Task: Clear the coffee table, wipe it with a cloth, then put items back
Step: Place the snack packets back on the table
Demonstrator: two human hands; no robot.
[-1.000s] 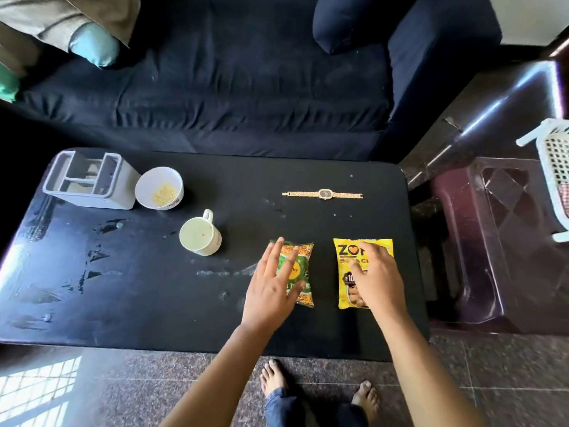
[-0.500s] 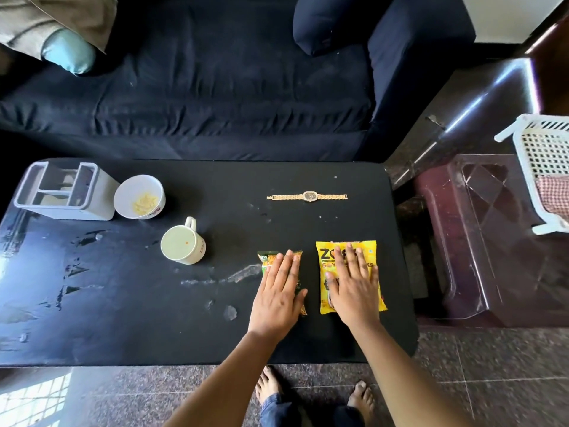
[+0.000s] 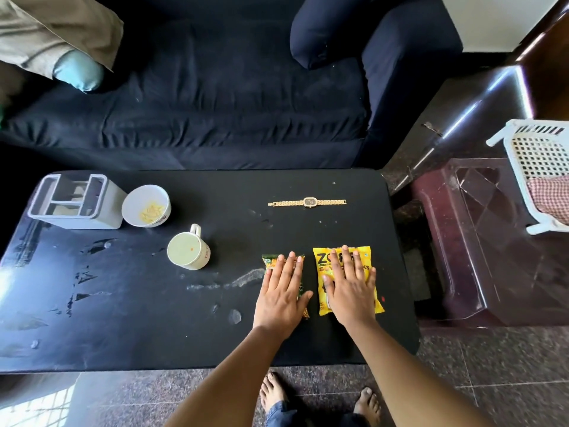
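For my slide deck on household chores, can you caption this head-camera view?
Left hand flat on green snack packet, right hand on yellow packet, coffee table still uncleared.

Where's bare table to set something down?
Widest: the front-left of the table, below the mug, though smeared. Also back middle, between bowl and watch. Crowded: front right, where hands cover both packets, and back-left by the organizer.
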